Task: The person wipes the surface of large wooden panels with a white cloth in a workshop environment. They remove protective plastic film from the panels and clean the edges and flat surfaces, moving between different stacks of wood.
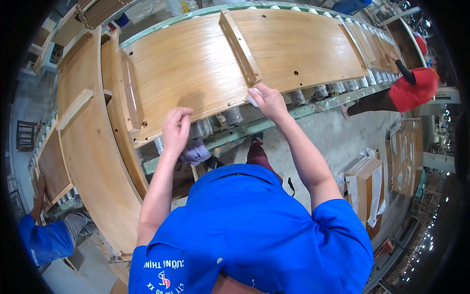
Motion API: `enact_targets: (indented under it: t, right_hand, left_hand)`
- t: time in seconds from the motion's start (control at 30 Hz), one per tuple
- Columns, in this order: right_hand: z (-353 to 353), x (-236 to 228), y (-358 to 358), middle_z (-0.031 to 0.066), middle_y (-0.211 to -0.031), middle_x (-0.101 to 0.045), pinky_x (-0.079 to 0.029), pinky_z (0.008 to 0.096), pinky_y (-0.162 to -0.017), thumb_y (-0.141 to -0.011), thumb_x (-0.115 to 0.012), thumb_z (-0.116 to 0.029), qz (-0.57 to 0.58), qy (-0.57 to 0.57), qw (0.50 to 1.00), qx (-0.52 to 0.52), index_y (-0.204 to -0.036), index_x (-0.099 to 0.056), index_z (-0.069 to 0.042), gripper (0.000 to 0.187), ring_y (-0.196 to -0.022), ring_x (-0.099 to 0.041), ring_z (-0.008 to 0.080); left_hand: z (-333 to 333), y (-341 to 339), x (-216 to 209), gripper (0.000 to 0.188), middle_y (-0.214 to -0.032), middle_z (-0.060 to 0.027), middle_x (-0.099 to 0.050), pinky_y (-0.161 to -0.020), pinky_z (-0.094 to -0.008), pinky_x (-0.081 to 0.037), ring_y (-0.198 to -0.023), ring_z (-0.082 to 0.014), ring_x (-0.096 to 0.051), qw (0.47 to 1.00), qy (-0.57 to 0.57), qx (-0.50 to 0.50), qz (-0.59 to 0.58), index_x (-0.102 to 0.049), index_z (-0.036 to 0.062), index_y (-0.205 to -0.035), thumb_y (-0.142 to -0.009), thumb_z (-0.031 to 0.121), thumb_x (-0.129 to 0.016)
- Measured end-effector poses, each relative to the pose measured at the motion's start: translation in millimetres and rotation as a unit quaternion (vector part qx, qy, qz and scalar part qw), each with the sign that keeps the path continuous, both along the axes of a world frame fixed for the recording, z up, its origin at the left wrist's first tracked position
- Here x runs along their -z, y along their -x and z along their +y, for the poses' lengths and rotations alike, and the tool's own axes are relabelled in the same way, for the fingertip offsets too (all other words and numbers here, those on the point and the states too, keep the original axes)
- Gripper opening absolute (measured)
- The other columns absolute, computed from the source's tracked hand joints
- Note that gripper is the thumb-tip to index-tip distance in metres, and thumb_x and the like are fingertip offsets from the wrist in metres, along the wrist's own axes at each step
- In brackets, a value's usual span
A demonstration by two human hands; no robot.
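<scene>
At upper centre, the wooden panel (181,61) already bears battens (240,48); what remains I cannot judge. I see the right hand (270,103) pinching a white wad (252,98) by the panel's lower edge; the left hand (175,129) curls loosely, hold unclear.

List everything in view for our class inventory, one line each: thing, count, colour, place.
Glossy rectangular wooden panel: one, light brown, ahead
Raised wooden crossbars: at least two, light brown, across that panel
Green-framed roller conveyor: one, pale green, beneath it
Long flat wooden boards: several, brown, left
Soft crumpled cloth: one, lilac-grey, below the panel's near edge
Stacked flat pieces: several, brown and white, floor right
Red-shirted co-worker: one, red, right
Blue-shirted co-worker: one, blue, lower left
Small white pad: one, white, panel's near edge
Distant clutter: uncountable, mixed, rim
Left hand: one, bare, near edge
Right hand: one, bare, holding the pad
Short-sleeved shirt: one, blue, bottom
</scene>
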State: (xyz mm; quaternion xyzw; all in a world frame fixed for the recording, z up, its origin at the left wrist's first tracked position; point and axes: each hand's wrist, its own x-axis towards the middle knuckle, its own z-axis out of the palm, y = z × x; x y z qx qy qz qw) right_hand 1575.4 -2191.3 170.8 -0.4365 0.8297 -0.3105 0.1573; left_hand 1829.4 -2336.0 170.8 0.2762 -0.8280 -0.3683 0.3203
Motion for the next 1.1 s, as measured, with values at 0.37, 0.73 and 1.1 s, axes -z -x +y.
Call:
enact_targets:
  t: [0.37,0.73,1.1]
  right_hand:
    - [68,15,125,0.0188,-0.082,-0.065,-0.05,0.043,-0.068,-0.088,-0.053,-0.043,0.013,0.03,0.987,0.157,-0.095,-0.065,-0.011,0.034,-0.079,-0.063,0.0371]
    - [93,17,170,0.0188,-0.08,-0.065,-0.048,0.0435,-0.067,-0.089,-0.052,-0.043,-0.025,-0.011,0.985,0.169,-0.09,-0.064,-0.009,0.035,-0.079,-0.062,0.0381]
    - [-54,11,175,0.0001,-0.067,-0.053,-0.024,0.0208,-0.034,-0.091,-0.058,-0.021,-0.482,0.298,0.813,0.134,-0.104,-0.057,-0.007,0.019,-0.041,-0.037,0.004]
  left_hand:
    - [-67,96,25,0.019,-0.107,-0.0105,-0.058,-0.093,-0.0372,-0.037,-0.103,-0.0282,-0.05,0.989,0.077,-0.059,-0.108,-0.063,0.008,-0.098,-0.081,0.015,-0.056]
    - [-82,167,54,0.043,-0.138,-0.0124,-0.04,-0.106,-0.0533,-0.022,-0.131,-0.0342,-0.031,0.903,0.247,-0.181,-0.302,-0.048,0.0176,-0.129,-0.09,0.035,-0.048]
    - [-79,163,44,0.042,-0.135,-0.0148,-0.043,-0.106,-0.0509,-0.024,-0.128,-0.035,-0.034,0.884,0.275,-0.193,-0.324,-0.048,0.013,-0.127,-0.089,0.031,-0.048]
